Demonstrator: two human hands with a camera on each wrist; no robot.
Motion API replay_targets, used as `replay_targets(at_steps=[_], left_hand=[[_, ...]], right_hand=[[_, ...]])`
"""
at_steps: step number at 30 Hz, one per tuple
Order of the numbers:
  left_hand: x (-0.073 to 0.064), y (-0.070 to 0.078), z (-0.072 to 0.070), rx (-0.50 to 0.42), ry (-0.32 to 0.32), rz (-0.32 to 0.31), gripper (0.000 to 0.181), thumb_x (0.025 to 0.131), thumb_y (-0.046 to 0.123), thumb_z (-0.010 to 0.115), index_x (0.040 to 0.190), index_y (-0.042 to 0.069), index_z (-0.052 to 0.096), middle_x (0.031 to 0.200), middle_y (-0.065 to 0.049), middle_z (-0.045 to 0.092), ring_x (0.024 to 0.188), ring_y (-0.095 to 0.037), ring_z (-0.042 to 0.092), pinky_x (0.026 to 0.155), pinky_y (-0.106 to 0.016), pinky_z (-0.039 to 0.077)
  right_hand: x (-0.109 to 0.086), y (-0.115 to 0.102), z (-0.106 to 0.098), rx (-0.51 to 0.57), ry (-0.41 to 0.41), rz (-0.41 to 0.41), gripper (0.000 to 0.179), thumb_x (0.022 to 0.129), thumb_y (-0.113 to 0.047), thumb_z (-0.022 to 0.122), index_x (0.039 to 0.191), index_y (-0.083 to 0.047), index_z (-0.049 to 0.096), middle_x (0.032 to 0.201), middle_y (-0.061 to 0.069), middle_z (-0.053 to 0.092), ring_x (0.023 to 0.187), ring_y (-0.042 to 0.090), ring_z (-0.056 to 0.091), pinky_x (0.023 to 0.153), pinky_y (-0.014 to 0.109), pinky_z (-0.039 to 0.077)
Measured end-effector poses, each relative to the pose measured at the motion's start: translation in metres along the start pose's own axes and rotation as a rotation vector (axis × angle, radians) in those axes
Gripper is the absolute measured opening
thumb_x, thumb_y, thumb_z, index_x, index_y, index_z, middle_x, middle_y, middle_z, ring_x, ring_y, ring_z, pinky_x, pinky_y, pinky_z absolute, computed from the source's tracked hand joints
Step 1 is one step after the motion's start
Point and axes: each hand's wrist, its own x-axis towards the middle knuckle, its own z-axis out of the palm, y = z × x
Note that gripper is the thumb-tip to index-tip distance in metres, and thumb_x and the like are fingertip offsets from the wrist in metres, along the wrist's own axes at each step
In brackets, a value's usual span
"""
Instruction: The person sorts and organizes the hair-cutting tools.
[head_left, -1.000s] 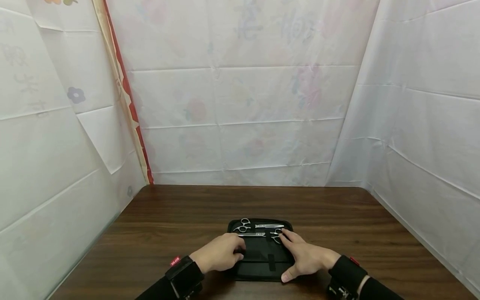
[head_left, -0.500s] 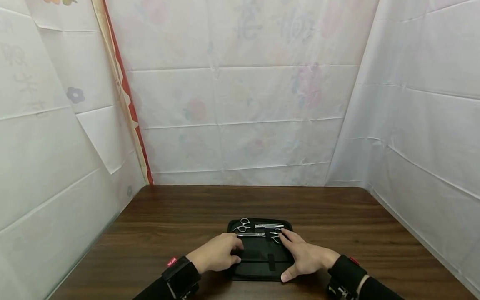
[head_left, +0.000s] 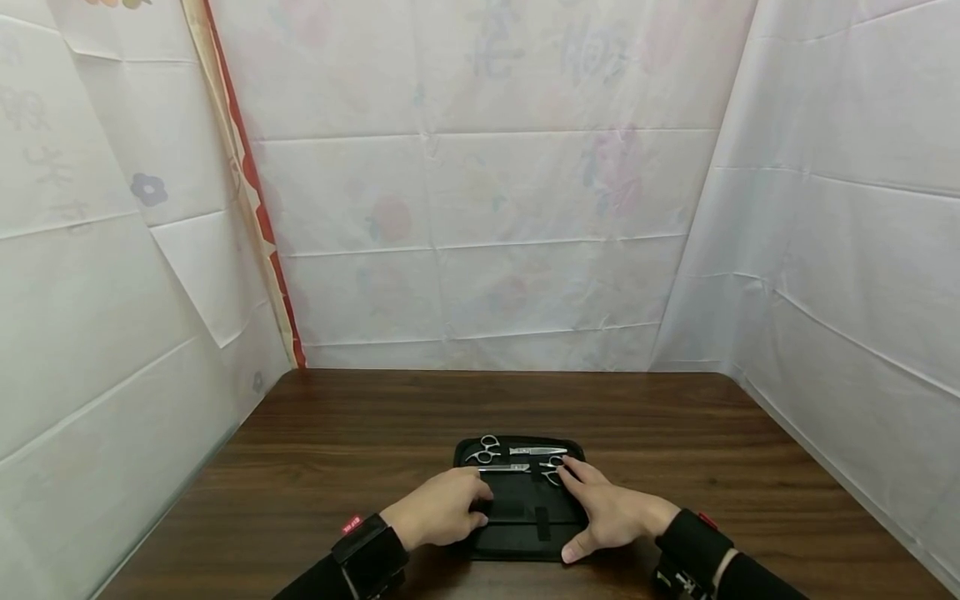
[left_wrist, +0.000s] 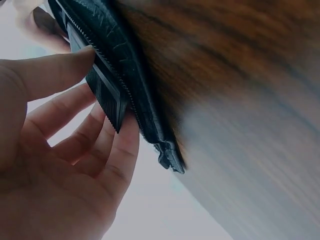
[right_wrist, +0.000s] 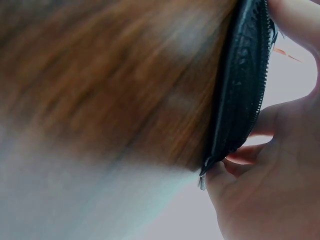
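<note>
An unfolded black zip case (head_left: 506,546) lies on the table. Two pairs of silver scissors sit strapped in its far half: one pair (head_left: 537,452) has its handles at the left, the other pair (head_left: 504,468) at the right. At the case's left side my left hand (head_left: 442,507) pinches a black comb (left_wrist: 107,92) between thumb and fingers; its fine teeth show in the left wrist view, close along the zip edge. My right hand (head_left: 611,510) rests on the case's right side with fingers spread. Its fingertips are at the right-hand scissors' handles, its thumb at the near corner.
The brown wooden table (head_left: 360,417) extends around the case. White printed sheets (head_left: 480,192) hang behind it and along both sides. An elastic strap (head_left: 542,523) crosses the near half of the case.
My left hand shifts slightly left, then back right, at the case's left side. The right hand and the case stay in place.
</note>
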Motion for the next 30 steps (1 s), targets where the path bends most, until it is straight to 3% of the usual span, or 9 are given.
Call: replay_targets(at_steps=[11, 19, 30], left_hand=[[0.0022, 0.0054, 0.0014, 0.068, -0.01, 0.001, 0.029, 0.091, 0.016, 0.075, 0.119, 0.008, 0.076, 0.106, 0.003, 0.063, 0.101, -0.01, 0.059, 0.087, -0.031, 0.052], [0.0011, 0.0046, 0.0032, 0.076, -0.023, -0.005, 0.032, 0.093, 0.019, 0.074, 0.124, 0.009, 0.074, 0.103, 0.005, 0.058, 0.088, -0.007, 0.047, 0.078, -0.027, 0.047], [-0.0009, 0.0065, 0.0034, 0.134, -0.017, 0.009, 0.035, 0.094, 0.021, 0.073, 0.128, 0.01, 0.072, 0.101, 0.006, 0.055, 0.085, -0.008, 0.044, 0.075, -0.026, 0.044]], right_hand=[[0.0008, 0.0005, -0.0007, -0.001, -0.006, 0.0, 0.114, 0.081, -0.051, 0.083, 0.161, 0.0, 0.02, 0.168, 0.021, 0.005, 0.153, 0.044, 0.006, 0.114, 0.065, 0.023], [-0.002, 0.0004, -0.0015, 0.03, -0.016, -0.007, 0.112, 0.083, -0.047, 0.083, 0.161, 0.001, 0.019, 0.168, 0.022, 0.004, 0.153, 0.045, 0.005, 0.114, 0.065, 0.023], [-0.0023, 0.0002, -0.0006, 0.023, -0.016, 0.005, 0.112, 0.082, -0.048, 0.083, 0.161, 0.0, 0.019, 0.168, 0.021, 0.003, 0.154, 0.044, 0.005, 0.114, 0.065, 0.023]])
